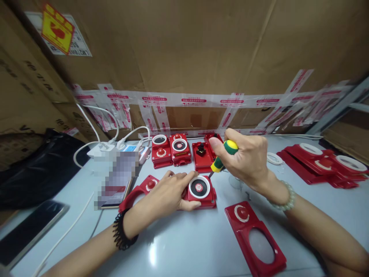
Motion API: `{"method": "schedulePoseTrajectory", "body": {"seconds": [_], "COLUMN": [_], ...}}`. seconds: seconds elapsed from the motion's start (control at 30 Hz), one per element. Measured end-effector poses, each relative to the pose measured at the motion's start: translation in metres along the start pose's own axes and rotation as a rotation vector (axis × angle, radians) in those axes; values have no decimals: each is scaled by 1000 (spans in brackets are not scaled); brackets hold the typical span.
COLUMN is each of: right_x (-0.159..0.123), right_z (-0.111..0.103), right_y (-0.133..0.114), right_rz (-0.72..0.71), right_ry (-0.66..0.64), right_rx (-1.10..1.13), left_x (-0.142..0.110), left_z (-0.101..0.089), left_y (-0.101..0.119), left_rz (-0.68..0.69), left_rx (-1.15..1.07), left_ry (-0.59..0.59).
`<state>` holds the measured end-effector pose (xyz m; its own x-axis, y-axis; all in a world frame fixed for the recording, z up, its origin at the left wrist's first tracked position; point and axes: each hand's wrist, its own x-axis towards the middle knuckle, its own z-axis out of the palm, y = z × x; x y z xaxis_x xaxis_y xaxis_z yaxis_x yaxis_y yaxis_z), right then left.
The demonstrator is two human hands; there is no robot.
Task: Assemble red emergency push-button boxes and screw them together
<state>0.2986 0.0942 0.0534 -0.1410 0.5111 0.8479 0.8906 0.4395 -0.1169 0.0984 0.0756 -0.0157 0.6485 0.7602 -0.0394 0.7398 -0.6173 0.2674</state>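
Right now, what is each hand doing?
Left hand: closed on the red box with a white ring.
Right hand: gripping the green-and-yellow screwdriver.

Glossy pale table (184, 248) with red parts spread across it.
Far centre, two ringed red units (171, 151) sit beside an open red base (202, 164); nearer, a ringed red unit (212, 192). A red cover (250, 225) lies near right, stacked red covers (319, 167) far right, a coiled white cable (274, 158) between unit and stack, white power strips (100, 150) far left, a dark phone (31, 231) near left.
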Motion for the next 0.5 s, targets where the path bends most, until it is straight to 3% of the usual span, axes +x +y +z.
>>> {"method": "schedulePoseTrajectory", "body": {"seconds": [0.23,0.3,0.43,0.5], "right_x": [-2,2,16,18], "right_z": [-12,-20,-35,-40], "right_y": [5,6,17,28], "right_rz": [40,62,145,165], "right_ry": [-322,-263,61,59], "right_rx": [357,358,273,241], "left_x": [-2,-2,-1,-1], "left_z": [-2,-2,-3,-4], "left_y": [2,2,3,3], "left_rz": [-8,-17,-21,-17], "left_rx": [-19,-21,-7,-5], "left_ry": [15,7,-8,-6]}}
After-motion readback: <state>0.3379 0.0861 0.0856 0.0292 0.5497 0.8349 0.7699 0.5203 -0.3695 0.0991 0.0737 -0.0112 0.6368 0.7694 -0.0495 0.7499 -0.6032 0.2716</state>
